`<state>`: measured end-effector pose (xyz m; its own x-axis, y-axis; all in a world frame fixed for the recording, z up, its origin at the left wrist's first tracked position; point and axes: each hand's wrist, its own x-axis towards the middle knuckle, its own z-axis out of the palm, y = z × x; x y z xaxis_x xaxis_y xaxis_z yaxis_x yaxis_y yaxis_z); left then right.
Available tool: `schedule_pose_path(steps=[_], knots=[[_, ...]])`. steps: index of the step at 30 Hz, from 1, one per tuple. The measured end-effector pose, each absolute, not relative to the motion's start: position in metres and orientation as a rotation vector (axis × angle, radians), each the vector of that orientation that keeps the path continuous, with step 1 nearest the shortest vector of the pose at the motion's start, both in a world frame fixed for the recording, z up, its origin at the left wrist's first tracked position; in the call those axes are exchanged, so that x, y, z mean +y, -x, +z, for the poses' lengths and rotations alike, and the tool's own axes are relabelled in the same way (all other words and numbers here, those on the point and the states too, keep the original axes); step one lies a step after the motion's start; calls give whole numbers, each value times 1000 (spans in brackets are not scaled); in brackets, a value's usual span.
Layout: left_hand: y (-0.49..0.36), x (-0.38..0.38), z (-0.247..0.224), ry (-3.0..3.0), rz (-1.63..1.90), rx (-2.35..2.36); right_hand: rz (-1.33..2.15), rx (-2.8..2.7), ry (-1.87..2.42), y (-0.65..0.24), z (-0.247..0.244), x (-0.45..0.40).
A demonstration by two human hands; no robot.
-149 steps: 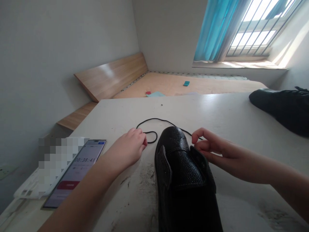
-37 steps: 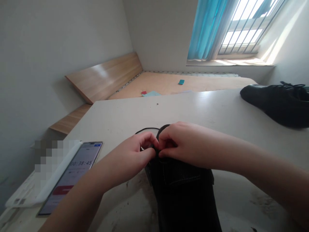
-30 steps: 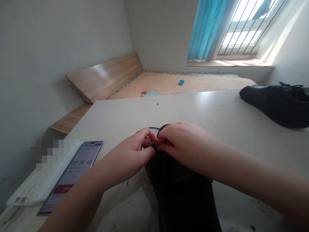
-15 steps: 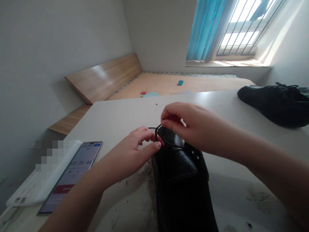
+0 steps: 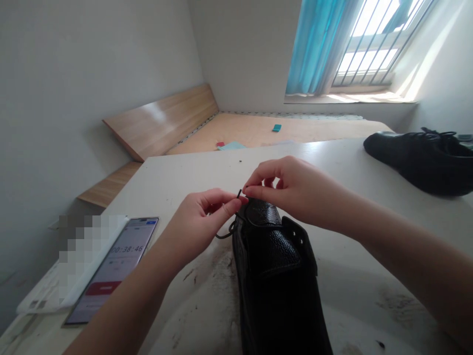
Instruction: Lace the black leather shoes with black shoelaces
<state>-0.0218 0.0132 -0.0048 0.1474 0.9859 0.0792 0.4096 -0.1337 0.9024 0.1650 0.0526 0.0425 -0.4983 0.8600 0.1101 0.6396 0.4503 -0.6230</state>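
A black leather shoe [image 5: 275,251] stands on the white table in front of me, its toe towards me and its eyelet flap raised on the right. My left hand [image 5: 210,212] is closed in a pinch on the black shoelace [image 5: 239,194], whose short end pokes up above the thumb and finger. More of the lace hangs in a loop below that hand, beside the shoe. Over the shoe's opening, my right hand [image 5: 277,182] is also pinched, its fingertips close against the left ones. A dark speck shows at its fingertips, but what they grip is hidden.
A second black laced shoe [image 5: 421,160] rests at the table's right. On the left lie a phone [image 5: 114,264] with a timer display and a white object [image 5: 88,261], partly blurred out. Beyond the table [image 5: 177,172] are a bed [image 5: 314,129] and a barred window with a blue curtain [image 5: 314,49].
The lace that stretched between my hands is now mostly below the left one, with a short end poking up. My right fingertips have come down slightly, close to the left.
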Motion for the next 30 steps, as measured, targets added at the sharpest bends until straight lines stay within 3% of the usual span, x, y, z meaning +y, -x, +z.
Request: schedule_pose_path(steps=[13, 18, 23, 30], knots=[[13, 13, -11, -1736, 1123, 1484, 1240, -1872, 933, -152, 5, 64], [24, 20, -10, -1910, 974, 1656, 1431, -1691, 868, -150, 11, 59], [37, 39, -34, -2227, 500, 1848, 1593, -1614, 789, -150, 18, 54], [28, 46, -69, -2167, 470, 1845, 1792, -1404, 763, -150, 22, 52]])
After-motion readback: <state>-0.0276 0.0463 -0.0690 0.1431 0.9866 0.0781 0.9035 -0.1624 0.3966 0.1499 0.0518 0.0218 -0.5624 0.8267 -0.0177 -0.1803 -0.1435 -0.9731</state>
